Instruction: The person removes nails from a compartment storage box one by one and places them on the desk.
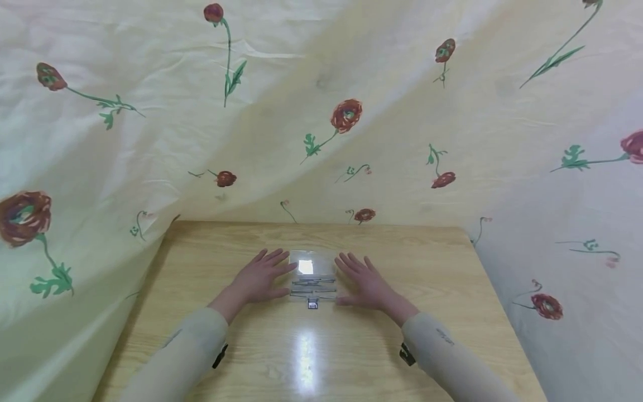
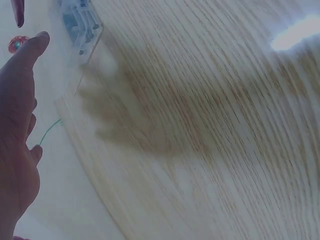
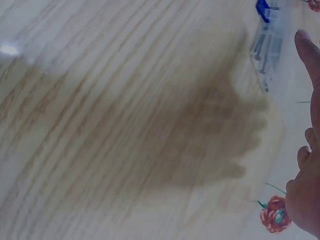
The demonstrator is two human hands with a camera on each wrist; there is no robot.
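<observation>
Hands lie flat, fingers spread, on wooden table flanking clear plastic case, floral cloth behind.

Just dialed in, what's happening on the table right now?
A person has both hands over a wooden table, fingers straight and spread. The left hand and the right hand flank a small clear plastic piece and a few thin metal rods lying crosswise between them. Neither hand grips anything. A tiny dark part lies just nearer the person. Flowered cloth hangs behind and beside the table.
</observation>
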